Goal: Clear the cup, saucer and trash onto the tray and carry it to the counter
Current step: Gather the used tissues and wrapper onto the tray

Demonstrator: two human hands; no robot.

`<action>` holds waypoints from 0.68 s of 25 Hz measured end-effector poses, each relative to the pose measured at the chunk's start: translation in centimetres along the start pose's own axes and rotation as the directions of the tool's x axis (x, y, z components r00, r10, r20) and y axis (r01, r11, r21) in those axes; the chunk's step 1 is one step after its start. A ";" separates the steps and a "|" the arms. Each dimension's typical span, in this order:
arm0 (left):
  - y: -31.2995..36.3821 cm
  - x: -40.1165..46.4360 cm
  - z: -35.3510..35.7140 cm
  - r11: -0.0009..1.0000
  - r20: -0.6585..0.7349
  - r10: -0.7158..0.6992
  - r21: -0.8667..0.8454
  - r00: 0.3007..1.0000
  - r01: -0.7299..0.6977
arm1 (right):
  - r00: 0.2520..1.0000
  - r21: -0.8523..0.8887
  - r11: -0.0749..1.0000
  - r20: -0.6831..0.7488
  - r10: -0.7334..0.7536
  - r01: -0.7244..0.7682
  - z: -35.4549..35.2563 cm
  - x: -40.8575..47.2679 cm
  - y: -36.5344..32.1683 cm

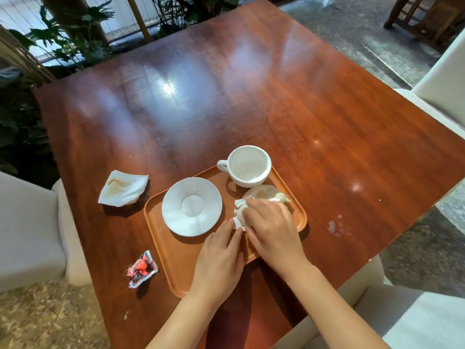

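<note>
Polished wooden table (pixel 251 96) carried an orange tray (pixel 173 255) holding the saucer (pixel 192 206) and cup (pixel 247 166). On it, the right hand (pixel 270 226) pressed a crumpled napkin (pixel 264 192); the left hand (pixel 219 263) lay flat, fingers spread, touching its edge. Left of the tray lay a stained napkin (pixel 123 188) and red wrapper (pixel 141 269).

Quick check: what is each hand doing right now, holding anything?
Left hand: open, flat on the tray, fingertips touching the crumpled napkin.
Right hand: fingers curled over the crumpled napkin, pressing it on the tray; a firm grip cannot be told.
</note>
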State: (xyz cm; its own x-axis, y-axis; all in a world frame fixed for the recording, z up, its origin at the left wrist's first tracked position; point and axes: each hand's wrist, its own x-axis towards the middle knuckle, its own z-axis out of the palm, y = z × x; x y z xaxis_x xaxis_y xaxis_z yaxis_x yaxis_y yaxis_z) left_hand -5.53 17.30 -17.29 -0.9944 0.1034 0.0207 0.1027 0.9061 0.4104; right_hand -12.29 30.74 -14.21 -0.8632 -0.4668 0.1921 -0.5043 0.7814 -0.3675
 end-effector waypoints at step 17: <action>-14.2 -2.1 -11.3 0.998 -0.262 0.014 0.056 0.965 0.001 | 0.987 0.058 0.985 -0.008 -0.160 0.160 4.8 2.8 -13.1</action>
State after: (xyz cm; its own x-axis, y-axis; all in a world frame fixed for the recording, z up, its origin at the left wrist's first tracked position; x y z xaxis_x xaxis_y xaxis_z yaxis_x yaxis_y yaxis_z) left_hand -5.14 -0.48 -12.84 -0.9644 0.0047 0.2645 0.1029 0.9279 0.3584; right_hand -7.96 17.16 -13.26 -0.7718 -0.5821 0.2560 -0.6338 0.6711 -0.3846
